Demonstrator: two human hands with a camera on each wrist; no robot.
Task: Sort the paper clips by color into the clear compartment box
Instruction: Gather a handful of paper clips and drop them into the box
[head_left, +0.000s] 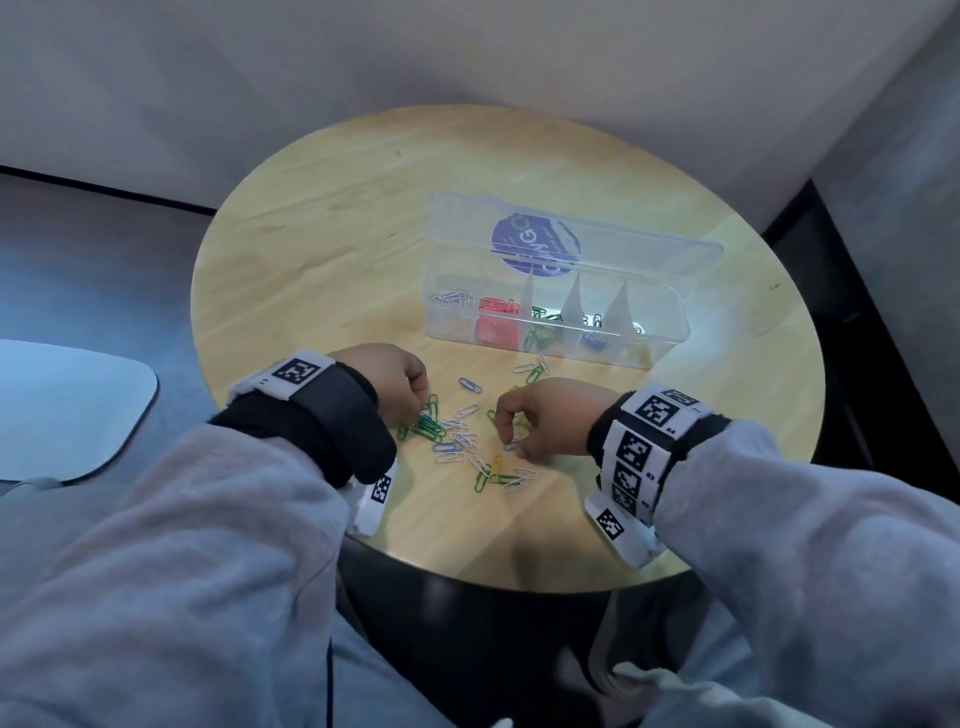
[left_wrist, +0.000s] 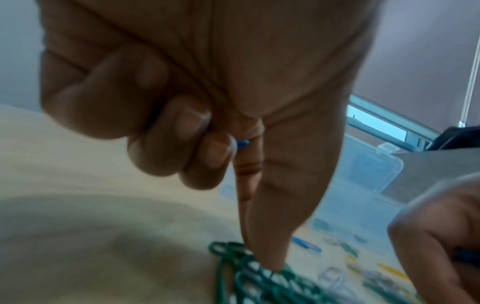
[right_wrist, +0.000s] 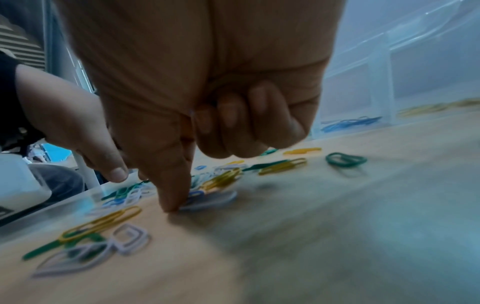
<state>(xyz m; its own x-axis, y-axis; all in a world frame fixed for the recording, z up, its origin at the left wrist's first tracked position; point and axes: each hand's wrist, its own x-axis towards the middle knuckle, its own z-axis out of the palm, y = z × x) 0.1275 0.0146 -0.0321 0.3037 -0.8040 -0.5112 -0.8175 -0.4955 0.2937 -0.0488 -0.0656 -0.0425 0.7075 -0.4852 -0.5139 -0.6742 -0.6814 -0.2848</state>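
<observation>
Loose paper clips (head_left: 467, 441) in green, white, blue and yellow lie in a heap on the round wooden table (head_left: 353, 234). Behind the heap stands the clear compartment box (head_left: 670, 332), lid open, with white, red, green, blue and yellow clips in separate compartments. My left hand (head_left: 415, 410) is at the heap's left: its curled fingers hold a blue clip (left_wrist: 242, 143), while thumb and forefinger press down on a bunch of green clips (left_wrist: 259, 273). My right hand (head_left: 511, 441) is at the heap's right, thumb and forefinger pinching a pale clip (right_wrist: 207, 200) that lies on the table, other fingers curled.
The box lid (head_left: 623, 244) leans back behind the compartments. A white rounded surface (head_left: 67, 405) sits left of the table, beyond its edge. My knees are under the near rim. Bare wood stretches left of the box and behind it.
</observation>
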